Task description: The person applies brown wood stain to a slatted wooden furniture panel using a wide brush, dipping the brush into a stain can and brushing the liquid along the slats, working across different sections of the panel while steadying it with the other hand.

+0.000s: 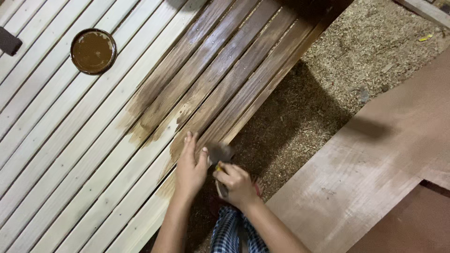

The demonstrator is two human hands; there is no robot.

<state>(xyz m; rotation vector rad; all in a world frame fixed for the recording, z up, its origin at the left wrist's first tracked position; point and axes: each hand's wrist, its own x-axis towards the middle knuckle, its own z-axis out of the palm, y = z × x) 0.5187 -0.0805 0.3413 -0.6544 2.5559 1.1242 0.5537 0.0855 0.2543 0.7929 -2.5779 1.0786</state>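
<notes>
My left hand (pixel 190 166) lies flat, fingers together, on the near edge of a slatted wooden panel (pixel 61 140). My right hand (pixel 234 183) grips the handle of a paint brush (pixel 219 154), whose blurred dark bristles sit at the panel's edge beside my left thumb. The upper right part of the slats (pixel 225 61) is stained dark brown; the rest is pale bare wood. An open round tin of brown stain (pixel 93 51) stands on the pale slats at the upper left.
Sawdust (pixel 356 51) covers the floor to the right of the panel. A broad reddish-brown board (pixel 375 164) lies at the right. A small dark object (pixel 8 41) sits at the left edge. Checked cloth (pixel 229 232) shows below my hands.
</notes>
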